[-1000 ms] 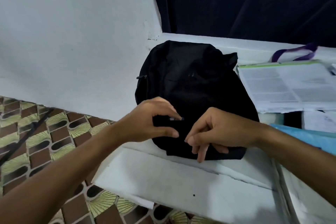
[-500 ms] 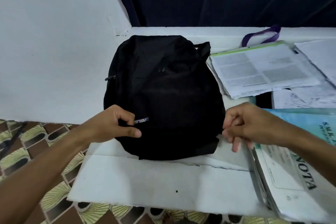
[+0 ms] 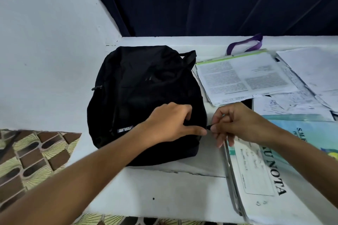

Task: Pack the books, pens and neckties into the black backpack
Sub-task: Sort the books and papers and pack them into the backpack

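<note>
The black backpack (image 3: 146, 93) lies flat on a white table (image 3: 164, 188), closed, its logo patch near the lower left. My left hand (image 3: 172, 124) grips the fabric at the bag's lower right side, thumb stretched along the edge. Just beside it, my right hand (image 3: 236, 124) pinches a small black zipper pull (image 3: 210, 126) at the bag's right edge. A white book printed "NOTA" (image 3: 259, 179) lies on a stack at the right, with a light blue book (image 3: 301, 133) beside it. No pens or neckties are visible.
Printed papers with a green-edged folder (image 3: 243, 74) lie behind the books, with a purple strap (image 3: 245, 43) near the back. More loose sheets (image 3: 311, 71) fill the far right. A dark curtain (image 3: 210, 1) hangs behind; patterned floor (image 3: 27, 155) shows left.
My left hand moved from the logo patch rightward to the bag's lower right side. My right hand came back to the bag's edge and took hold of the zipper pull.
</note>
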`<action>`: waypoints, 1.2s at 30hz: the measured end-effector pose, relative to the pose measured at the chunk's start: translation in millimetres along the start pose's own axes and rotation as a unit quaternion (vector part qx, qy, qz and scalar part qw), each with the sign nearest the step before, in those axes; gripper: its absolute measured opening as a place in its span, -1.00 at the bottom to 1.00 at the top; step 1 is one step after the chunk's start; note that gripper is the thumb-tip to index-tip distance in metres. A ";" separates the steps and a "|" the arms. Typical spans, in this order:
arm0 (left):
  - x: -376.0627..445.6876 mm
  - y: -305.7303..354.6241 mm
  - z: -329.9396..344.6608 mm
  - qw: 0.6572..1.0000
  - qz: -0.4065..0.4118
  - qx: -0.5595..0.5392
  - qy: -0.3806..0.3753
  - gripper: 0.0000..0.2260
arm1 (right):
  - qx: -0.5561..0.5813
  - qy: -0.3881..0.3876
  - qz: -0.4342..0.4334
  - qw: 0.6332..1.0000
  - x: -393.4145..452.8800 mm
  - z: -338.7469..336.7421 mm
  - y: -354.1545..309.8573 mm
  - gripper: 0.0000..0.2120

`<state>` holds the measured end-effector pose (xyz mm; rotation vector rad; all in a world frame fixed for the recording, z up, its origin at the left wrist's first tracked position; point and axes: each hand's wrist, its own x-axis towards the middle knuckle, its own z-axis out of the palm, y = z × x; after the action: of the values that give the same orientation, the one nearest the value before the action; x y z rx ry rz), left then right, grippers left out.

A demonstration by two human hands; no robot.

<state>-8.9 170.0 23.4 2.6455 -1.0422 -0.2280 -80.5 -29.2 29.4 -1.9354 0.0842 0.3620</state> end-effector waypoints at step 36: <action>-6.3 -14.1 -29.0 0.954 -0.030 -0.295 -0.039 -0.52 | -0.331 0.182 -0.025 0.926 241.3 -63.8 -0.4 -0.87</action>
<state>2.7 190.1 46.5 2.1355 -0.7614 -0.5633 162.4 -60.7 -18.4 -2.6551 0.1700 -0.0254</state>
